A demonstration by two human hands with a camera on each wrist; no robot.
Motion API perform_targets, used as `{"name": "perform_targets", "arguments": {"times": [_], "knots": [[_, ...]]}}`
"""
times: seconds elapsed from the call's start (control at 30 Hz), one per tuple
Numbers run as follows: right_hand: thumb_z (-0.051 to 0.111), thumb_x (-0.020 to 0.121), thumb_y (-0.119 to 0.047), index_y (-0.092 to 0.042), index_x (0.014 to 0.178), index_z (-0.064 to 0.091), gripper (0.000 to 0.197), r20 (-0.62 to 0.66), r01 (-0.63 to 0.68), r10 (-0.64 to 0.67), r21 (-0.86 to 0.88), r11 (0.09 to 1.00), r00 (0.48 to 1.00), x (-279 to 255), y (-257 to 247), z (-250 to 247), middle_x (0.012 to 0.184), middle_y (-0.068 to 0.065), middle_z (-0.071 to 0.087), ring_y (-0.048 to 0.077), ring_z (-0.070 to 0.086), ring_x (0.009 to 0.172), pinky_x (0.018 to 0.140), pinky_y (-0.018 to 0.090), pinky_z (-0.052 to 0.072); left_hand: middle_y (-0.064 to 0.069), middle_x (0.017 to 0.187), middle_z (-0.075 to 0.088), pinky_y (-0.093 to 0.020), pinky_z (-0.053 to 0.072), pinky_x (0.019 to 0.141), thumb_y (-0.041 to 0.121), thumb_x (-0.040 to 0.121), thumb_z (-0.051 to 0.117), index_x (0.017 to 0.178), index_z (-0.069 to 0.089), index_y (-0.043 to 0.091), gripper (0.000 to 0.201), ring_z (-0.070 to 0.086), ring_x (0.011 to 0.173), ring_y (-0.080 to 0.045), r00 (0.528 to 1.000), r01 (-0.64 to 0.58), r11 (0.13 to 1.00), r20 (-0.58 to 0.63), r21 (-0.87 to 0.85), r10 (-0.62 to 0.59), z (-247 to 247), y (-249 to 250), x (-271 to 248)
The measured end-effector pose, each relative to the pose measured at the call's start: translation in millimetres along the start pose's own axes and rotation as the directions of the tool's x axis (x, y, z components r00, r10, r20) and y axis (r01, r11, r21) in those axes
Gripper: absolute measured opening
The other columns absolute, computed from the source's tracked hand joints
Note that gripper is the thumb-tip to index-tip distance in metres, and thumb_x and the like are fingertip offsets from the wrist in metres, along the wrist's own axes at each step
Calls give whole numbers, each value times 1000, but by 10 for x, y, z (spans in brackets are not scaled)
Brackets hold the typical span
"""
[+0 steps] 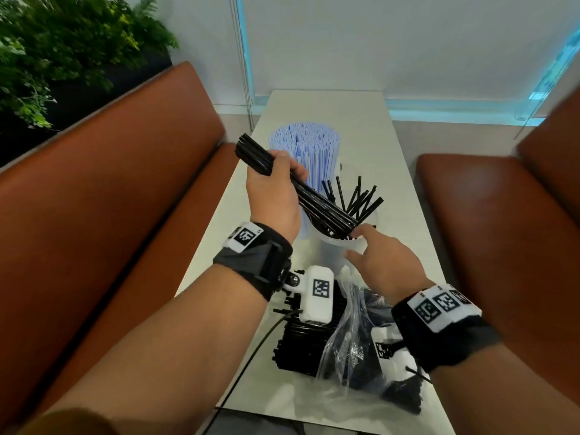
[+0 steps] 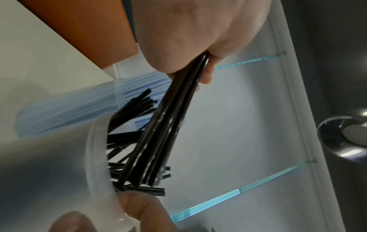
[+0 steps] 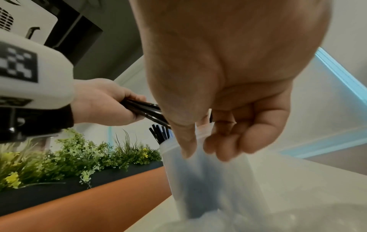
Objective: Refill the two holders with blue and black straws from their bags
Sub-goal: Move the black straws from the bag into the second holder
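Note:
My left hand (image 1: 279, 174) grips a bundle of black straws (image 1: 317, 205) around its upper part. The bundle is tilted, and its lower ends sit inside the clear holder (image 1: 331, 246) among several loose black straws (image 1: 361, 199). My right hand (image 1: 370, 252) holds the holder by its rim, thumb on the near side and fingers curled over the right side (image 3: 228, 141). Behind it stands a second holder packed full of blue straws (image 1: 307, 149). The left wrist view shows the bundle (image 2: 168, 125) entering the holder (image 2: 95, 157).
An open clear plastic bag (image 1: 354, 324) with a stack of black straws (image 1: 298, 346) lies on the white table (image 1: 392, 183) near its front edge, under my wrists. Brown bench seats (image 1: 110, 183) flank the table on both sides. Plants (image 1: 62, 58) stand behind the left bench.

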State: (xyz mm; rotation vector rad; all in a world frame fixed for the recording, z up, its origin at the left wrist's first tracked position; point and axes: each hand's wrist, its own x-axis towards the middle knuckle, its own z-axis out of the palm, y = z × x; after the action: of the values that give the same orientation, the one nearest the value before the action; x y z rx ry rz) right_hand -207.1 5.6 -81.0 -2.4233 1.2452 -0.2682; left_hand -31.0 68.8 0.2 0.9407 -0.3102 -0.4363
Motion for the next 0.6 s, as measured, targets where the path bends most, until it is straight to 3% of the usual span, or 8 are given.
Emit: {"name": "perform_targets", "arguments": {"times": [0.1,0.27,0.43,0.53,0.6], "knots": [[50,97,-49,-35,109,52,19,23,29,-30,41,999,999,37,48,66,67,-12,57,15,60,69,57,31,38,1,64,58,-29,52,60,6,96,54,94,50,12,8,57,58,-18,998,-60,994,-21,88,62,20,-102,5],[48,100,-48,-32,95,47,16,9,60,-61,84,995,998,67,96,109,65,-8,57,8,54,63,51,29,32,7,68,65,-21,52,64,15,92,59,86,54,22,10,65,68,-13,976,-214,936,97,280,194,-14,-178,-11],[47,102,-47,-30,97,45,18,1,82,-83,53,995,997,74,98,126,67,-10,56,2,50,64,50,29,31,1,74,65,-28,55,72,17,92,60,88,54,23,10,67,71,-17,968,-248,935,97,254,231,-5,-136,51],[47,102,-47,-31,95,43,17,8,79,-80,60,995,997,71,87,126,68,-12,55,2,50,65,51,28,30,2,74,66,-35,56,75,20,91,61,91,54,26,9,65,71,-17,958,-275,893,187,358,220,34,-171,42],[47,102,-48,-33,95,43,17,8,70,-71,50,996,997,71,71,125,68,-13,52,5,49,64,51,29,30,-2,81,69,-37,56,80,23,90,62,95,56,23,9,67,77,-19,949,-244,863,291,443,119,69,-241,3]]}}
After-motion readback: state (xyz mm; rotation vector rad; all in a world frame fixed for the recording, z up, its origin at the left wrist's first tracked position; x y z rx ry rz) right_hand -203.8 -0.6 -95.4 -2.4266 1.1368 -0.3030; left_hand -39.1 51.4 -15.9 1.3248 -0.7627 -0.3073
